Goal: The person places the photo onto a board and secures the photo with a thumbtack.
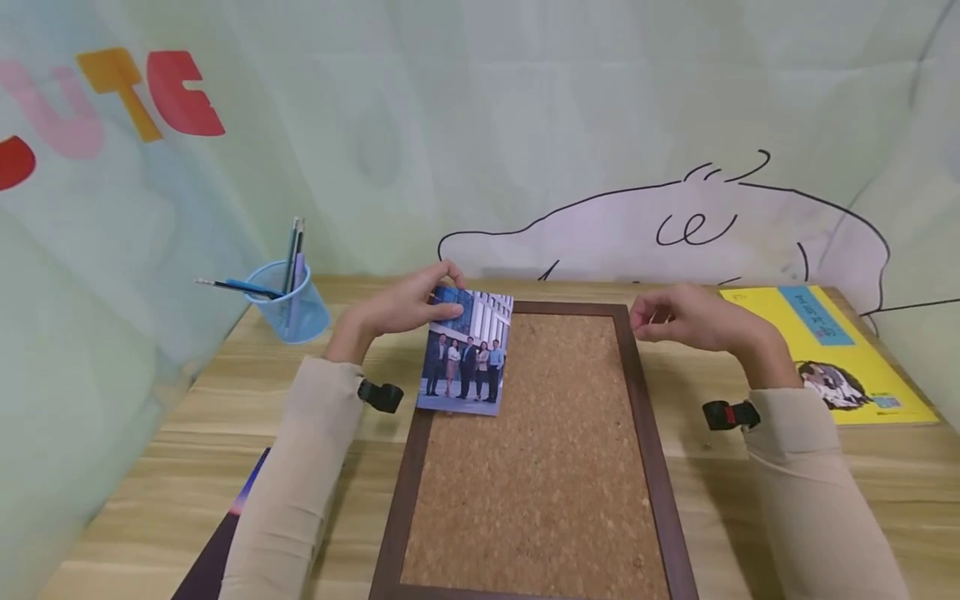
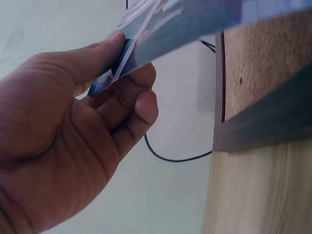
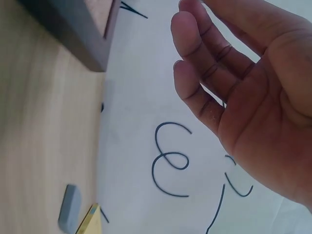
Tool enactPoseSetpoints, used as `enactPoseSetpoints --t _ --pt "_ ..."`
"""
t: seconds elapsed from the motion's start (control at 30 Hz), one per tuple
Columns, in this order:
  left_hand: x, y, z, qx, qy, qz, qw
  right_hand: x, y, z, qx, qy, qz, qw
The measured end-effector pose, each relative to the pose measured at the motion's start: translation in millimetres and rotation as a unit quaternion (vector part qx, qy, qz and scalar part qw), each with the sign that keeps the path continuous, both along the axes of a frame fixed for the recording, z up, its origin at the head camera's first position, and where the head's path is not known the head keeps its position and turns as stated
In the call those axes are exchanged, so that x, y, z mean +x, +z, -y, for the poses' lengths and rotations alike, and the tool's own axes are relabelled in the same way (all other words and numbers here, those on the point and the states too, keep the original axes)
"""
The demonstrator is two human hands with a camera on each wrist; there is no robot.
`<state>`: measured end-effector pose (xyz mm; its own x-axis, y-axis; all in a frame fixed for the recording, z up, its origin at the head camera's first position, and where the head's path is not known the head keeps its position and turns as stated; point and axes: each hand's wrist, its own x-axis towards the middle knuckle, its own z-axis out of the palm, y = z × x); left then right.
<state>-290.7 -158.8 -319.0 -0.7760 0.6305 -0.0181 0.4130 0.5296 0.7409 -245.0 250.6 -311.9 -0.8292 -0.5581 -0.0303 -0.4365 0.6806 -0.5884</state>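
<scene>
My left hand (image 1: 408,304) pinches the top left corner of a photo print (image 1: 467,367) between thumb and fingers. It pictures several people in front of a tall building. The photo is held over the upper left part of a cork board (image 1: 547,467) with a dark brown wooden frame. In the left wrist view the thumb presses on the photo's (image 2: 180,34) face, with fingers behind it. By the board's top right corner, my right hand (image 1: 693,318) hovers with loosely bent fingers. Nothing shows in it, though its thumb and index tips are cut off in the right wrist view.
A blue mesh pen cup (image 1: 307,312) with several pencils stands at the back left. On the right lies a yellow book (image 1: 866,354). A small grey block (image 3: 69,208) sits near the table's back edge. Partly under my left forearm is a dark printed sheet (image 1: 213,550).
</scene>
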Motion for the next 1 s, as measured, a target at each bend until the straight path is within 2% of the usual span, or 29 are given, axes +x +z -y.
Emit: enactPoseSetpoints --t 0.2,0.33,0.43,0.73,1.0 --pt "-2.4 -9.6 -11.4 0.019 -0.013 0.008 0.9997 -5.9 6.3 14 -0.010 -0.003 0.020 0.9998" --pt "-3.9 -11.2 -17.3 0.030 -0.012 0.016 0.9993 -12.3 9.8 25 -0.014 0.008 0.012 0.9998" --pt "-6.5 -11.5 -24.0 0.029 -0.014 0.005 0.9995 -17.3 11.1 35 -0.020 0.013 0.006 0.9997" --pt "-14.5 -13.8 -43.8 0.013 -0.007 -0.019 0.9997 -29.7 4.6 58 -0.062 0.021 0.014 0.9977" --pt "-19.0 -15.2 -54.7 0.047 0.002 0.006 0.9989 -36.4 -0.3 72 -0.092 0.028 0.029 0.9950"
